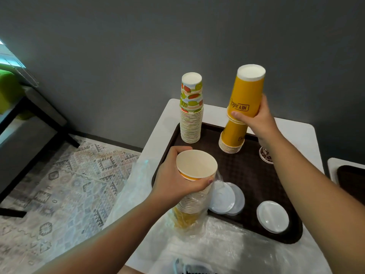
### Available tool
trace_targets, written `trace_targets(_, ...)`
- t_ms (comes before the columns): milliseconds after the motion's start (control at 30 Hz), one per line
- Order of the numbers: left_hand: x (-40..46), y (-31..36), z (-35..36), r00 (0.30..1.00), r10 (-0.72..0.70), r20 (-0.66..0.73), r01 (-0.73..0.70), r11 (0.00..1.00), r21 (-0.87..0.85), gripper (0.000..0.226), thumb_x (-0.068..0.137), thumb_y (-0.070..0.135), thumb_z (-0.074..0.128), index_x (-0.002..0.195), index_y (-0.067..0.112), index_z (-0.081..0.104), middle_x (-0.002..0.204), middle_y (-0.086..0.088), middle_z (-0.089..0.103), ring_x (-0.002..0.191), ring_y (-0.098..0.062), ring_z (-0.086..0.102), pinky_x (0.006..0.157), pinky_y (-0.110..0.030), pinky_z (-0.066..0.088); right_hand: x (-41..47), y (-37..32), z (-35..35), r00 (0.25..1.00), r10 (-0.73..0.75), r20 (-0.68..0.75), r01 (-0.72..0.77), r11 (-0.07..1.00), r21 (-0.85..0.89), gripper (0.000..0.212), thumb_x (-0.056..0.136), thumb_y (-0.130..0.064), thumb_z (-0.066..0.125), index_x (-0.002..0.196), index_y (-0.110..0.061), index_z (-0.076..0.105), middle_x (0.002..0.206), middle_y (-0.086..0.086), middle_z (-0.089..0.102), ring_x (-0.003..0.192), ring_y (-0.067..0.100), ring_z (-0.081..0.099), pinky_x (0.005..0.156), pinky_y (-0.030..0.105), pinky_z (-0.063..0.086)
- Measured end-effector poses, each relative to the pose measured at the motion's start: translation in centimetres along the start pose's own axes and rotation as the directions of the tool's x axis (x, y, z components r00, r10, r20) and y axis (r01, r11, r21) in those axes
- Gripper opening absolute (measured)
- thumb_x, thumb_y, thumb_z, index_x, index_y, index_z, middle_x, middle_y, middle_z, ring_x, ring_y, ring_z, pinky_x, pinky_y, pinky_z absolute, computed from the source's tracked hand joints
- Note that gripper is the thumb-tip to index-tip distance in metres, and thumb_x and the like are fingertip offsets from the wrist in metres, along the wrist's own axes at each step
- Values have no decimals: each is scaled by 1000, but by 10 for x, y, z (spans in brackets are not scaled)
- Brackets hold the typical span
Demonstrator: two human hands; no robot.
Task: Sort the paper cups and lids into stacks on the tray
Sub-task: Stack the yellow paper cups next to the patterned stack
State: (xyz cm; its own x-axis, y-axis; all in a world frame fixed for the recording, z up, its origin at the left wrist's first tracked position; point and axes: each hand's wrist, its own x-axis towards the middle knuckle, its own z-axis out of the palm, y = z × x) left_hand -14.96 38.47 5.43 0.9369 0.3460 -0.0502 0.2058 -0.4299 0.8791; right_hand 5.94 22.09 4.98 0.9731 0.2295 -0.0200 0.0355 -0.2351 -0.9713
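A dark brown tray (pixel 248 171) lies on a white table. My right hand (pixel 256 119) grips an upside-down yellow "HEY JUICE" cup (pixel 247 91) over a leaning stack of upside-down yellow cups (pixel 231 141) on the tray. My left hand (pixel 173 178) holds the top of an upright stack of yellow cups (pixel 195 169), part of it still in a clear plastic bag, at the tray's near left edge. A tall stack of fruit-print cups (pixel 191 109) stands at the tray's far left. Clear lids (pixel 227 198) and a second lid pile (pixel 272 216) lie on the tray's near side.
A clear plastic bag (pixel 197 244) spreads over the near table edge. A small patterned cup (pixel 265 155) is partly hidden behind my right forearm. A second table with a dark tray (pixel 351 178) sits at the right. A patterned rug (pixel 65 182) covers the floor on the left.
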Motion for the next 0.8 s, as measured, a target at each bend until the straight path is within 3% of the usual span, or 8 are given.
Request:
trace_targets(200, 2, -1, -2, 999, -28, -37, 27, 999, -28, 79, 41, 52, 82, 108, 38, 44, 106, 28, 53, 102, 9, 52, 76, -4, 43, 13, 40, 6, 989, 115, -88, -116, 993, -3, 79, 74, -22, 80, 138, -19, 33, 136, 5, 50, 118, 25, 52, 98, 46, 45)
trace_targets(333, 2, -3, -3, 999, -28, -34, 27, 999, -40, 84, 43, 45, 87, 114, 32, 45, 107, 24, 53, 101, 3, 54, 75, -1, 43, 12, 65, 15, 985, 151, -79, -155, 987, -47, 79, 72, -18, 81, 136, -17, 35, 134, 3, 49, 116, 21, 50, 93, 38, 44)
trace_targets(467, 4, -5, -4, 999, -27, -19, 26, 999, -36, 82, 49, 38, 91, 116, 30, 44, 109, 22, 52, 103, 0, 54, 77, -3, 45, 9, 88, 21, 980, 176, -98, -189, 969, -157, 80, 68, -18, 84, 134, -16, 38, 134, 6, 51, 120, 27, 50, 96, 42, 44)
trace_targets(567, 4, -4, -3, 999, -31, -21, 30, 999, -37, 81, 44, 46, 82, 114, 32, 44, 109, 22, 53, 102, 3, 54, 77, -2, 44, 9, 94, 22, 977, 196, -89, -212, 948, -237, 84, 67, -20, 85, 136, -15, 37, 136, 8, 50, 123, 29, 49, 99, 44, 43)
trace_targets(667, 4, -3, -1, 999, -43, -25, 42, 998, -41, 80, 37, 55, 81, 106, 40, 43, 106, 26, 53, 102, 12, 51, 76, -4, 45, 1, 85, 20, 971, 79, -224, -143, 946, -290, 88, 65, -31, 86, 137, -18, 38, 139, 7, 46, 126, 27, 45, 101, 46, 42)
trace_targets(733, 4, -4, -1, 999, -46, -27, 45, 998, -35, 84, 34, 61, 79, 106, 41, 43, 108, 26, 53, 104, 7, 53, 80, -11, 47, -13, 71, 19, 941, -129, -312, 13, 937, -350, 80, 68, -39, 82, 135, -18, 42, 137, 6, 46, 126, 25, 43, 102, 46, 40)
trace_targets(800, 3, -3, 0, 999, -35, -28, 34, 999, -39, 87, 38, 51, 90, 110, 37, 43, 109, 23, 54, 105, 2, 54, 81, -12, 48, -31, 50, 19, 907, -311, -283, 201, 912, -358, 67, 72, -45, 74, 128, -18, 48, 131, 4, 48, 122, 19, 44, 99, 39, 42)
